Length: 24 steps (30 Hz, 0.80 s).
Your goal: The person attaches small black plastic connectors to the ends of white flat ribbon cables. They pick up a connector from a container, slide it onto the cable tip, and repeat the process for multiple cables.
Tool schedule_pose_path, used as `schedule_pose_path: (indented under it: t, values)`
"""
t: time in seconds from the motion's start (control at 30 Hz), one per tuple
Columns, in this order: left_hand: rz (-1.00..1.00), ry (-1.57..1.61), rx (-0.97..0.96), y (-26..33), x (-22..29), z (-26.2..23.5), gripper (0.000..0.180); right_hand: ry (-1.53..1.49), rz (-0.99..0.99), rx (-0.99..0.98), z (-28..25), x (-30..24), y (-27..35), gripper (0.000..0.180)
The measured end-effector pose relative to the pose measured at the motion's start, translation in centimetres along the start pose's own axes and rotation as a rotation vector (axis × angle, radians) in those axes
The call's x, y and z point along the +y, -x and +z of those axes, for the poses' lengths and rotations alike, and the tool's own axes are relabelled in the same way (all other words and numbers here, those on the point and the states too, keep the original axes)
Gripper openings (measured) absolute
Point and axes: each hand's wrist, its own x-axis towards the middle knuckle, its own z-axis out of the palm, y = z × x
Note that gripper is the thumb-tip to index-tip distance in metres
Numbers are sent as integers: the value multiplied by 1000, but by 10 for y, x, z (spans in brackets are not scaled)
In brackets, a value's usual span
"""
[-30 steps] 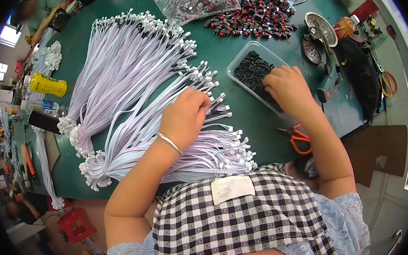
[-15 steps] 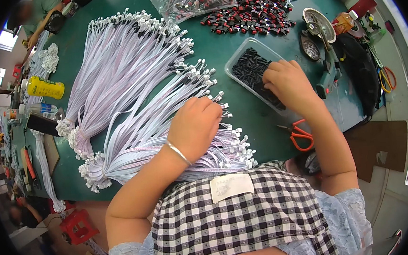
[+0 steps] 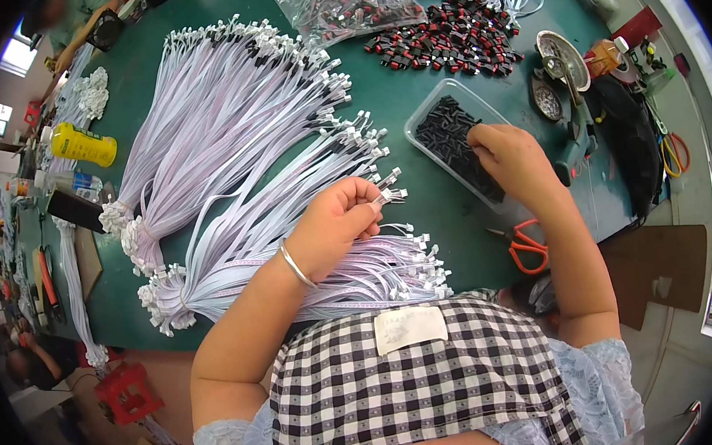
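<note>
My left hand (image 3: pixel 334 227) pinches a flat white cable near its end, thumb against finger. The white connector (image 3: pixel 391 195) of that cable pokes out past the fingertips. Under and around this hand fans a bundle of white ribbon cables (image 3: pixel 238 207), several of its far ends carrying black sleeves. My right hand (image 3: pixel 519 164) is over a clear plastic box (image 3: pixel 418 151) of short black tubes (image 3: pixel 446 128). Its fingers are drawn together at the tubes; whatever lies between them is hidden.
A second cable bundle (image 3: pixel 205 109) lies farther left. Beyond the box are a heap of red-and-black parts (image 3: pixel 467 38) and a clear bag (image 3: pixel 347 7) of them. Orange-handled scissors (image 3: pixel 528 247) lie right of the bundle, near a green glue gun (image 3: pixel 573 159) and a metal dish (image 3: pixel 555 48).
My left hand has turned, and its thumb and finger now show pinching a cable end. My right hand stays at the box, shifted slightly. The whole view has shifted a little.
</note>
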Motion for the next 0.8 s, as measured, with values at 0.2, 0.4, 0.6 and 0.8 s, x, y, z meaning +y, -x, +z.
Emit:
schedule_pose_path:
  t: [0.2,0.4,0.6,0.8]
  values:
    - [21,39,-38,-1,-3,-5,10,-86,10,79,-7,-8,1,11]
    - [10,80,-26,1,-4,-5,14,-697,242,-17,-1,-56,16,10]
    - [26,108,-59,0,-6,-9,13,-1145,397,-72,37,-80,17,14]
    - [58,127,-78,-2,-11,-12,12,-1092,340,50,53,-85,15,13]
